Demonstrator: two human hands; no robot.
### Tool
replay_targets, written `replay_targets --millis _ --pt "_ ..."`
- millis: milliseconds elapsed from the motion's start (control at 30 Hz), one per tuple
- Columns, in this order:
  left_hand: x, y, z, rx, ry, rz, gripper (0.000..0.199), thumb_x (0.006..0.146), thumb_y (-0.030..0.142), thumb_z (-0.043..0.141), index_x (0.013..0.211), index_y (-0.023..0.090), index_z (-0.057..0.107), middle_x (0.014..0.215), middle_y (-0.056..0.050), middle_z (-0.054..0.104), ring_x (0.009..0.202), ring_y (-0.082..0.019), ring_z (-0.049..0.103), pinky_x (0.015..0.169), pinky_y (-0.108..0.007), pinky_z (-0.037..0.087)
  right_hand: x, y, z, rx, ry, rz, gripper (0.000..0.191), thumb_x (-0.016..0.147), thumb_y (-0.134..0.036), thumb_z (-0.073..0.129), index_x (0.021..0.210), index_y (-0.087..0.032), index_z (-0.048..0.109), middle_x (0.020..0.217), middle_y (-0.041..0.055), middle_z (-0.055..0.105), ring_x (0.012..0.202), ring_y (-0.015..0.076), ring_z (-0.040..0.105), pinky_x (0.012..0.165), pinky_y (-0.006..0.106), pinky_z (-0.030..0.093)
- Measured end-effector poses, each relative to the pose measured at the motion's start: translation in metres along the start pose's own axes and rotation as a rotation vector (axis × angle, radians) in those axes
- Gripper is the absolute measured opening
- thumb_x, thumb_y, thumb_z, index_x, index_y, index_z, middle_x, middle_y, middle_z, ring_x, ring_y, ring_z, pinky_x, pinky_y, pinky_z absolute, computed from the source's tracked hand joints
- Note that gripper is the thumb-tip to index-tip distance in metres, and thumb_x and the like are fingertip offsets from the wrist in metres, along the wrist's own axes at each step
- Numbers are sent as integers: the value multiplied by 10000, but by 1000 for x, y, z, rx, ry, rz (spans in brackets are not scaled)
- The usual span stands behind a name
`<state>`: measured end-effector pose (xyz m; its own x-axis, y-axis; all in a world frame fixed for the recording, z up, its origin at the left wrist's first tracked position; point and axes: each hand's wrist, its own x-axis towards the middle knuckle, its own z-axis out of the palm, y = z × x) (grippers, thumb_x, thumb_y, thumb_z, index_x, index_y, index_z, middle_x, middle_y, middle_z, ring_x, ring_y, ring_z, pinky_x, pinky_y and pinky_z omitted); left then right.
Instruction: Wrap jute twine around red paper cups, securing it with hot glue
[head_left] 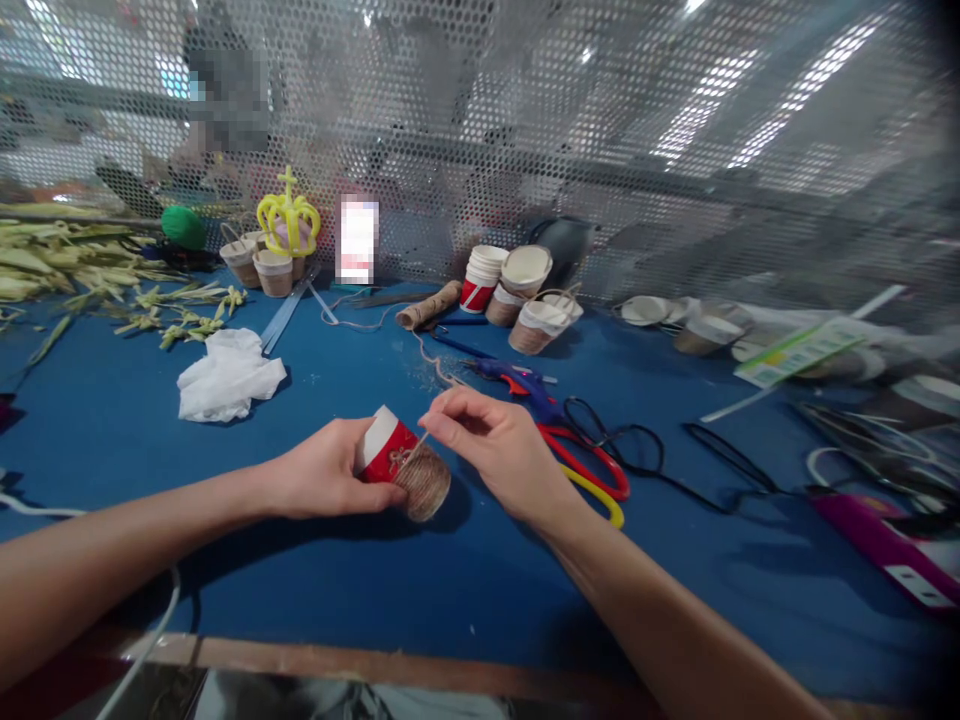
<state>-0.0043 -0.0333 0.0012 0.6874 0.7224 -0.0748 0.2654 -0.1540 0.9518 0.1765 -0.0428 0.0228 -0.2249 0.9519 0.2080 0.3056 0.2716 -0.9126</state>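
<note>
My left hand [337, 468] is closed around a red and white paper cup [386, 447], tilted on its side above the blue table. Brown twine [426, 482] is wound in close rows over the cup's base half. Between the thumb and fingers of my right hand [480, 430] a strand of that twine is pinched, drawn up from the cup's side. The strand runs on behind my right hand toward a brown roll [429, 305] at the back. Just beyond my right hand lies a blue hot glue gun [517, 380], and scissors with red and yellow handles [592, 465] lie partly behind the wrist.
Crumpled white tissue [229, 377] lies at left, near corn husks [52, 255]. Twine-wrapped cups [541, 325], a yellow crown [289, 225] and a lit phone [357, 238] stand along the perforated metal screen [450, 120]. Black cord [637, 450] and a purple power strip [885, 540] occupy the right.
</note>
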Motion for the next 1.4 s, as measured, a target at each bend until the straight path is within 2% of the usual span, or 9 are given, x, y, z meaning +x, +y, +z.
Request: replay_targets --millis 167,467,1133,1400 --pt "-2 2 1 34 -24 13 203 670 222 582 829 118 509 674 5 574 553 -90 500 537 -203 438 -1 3 0 -25 34 29 124 732 -287 574 692 -171 554 690 -7 540 673 120 500 661 250 409" --pt "-4 2 2 2 -31 44 187 676 218 587 817 115 519 724 -17 599 619 -111 536 603 -231 464 -3 2 1 -32 14 53 128 743 -267 557 670 -164 540 658 -16 523 636 104 486 623 227 403" --pt "-7 2 2 185 -20 128 156 702 249 573 775 121 523 670 1 585 567 -92 510 536 -177 439 -7 9 8 -9 -2 55 148 755 -282 539 666 -165 523 663 -12 509 633 107 484 596 231 399" --pt "-9 4 3 274 6 233 115 699 223 565 720 125 509 576 26 557 483 -65 459 471 -153 394 -7 10 7 -30 -22 94 159 781 -294 505 695 -161 520 658 -14 510 608 103 466 583 233 390"
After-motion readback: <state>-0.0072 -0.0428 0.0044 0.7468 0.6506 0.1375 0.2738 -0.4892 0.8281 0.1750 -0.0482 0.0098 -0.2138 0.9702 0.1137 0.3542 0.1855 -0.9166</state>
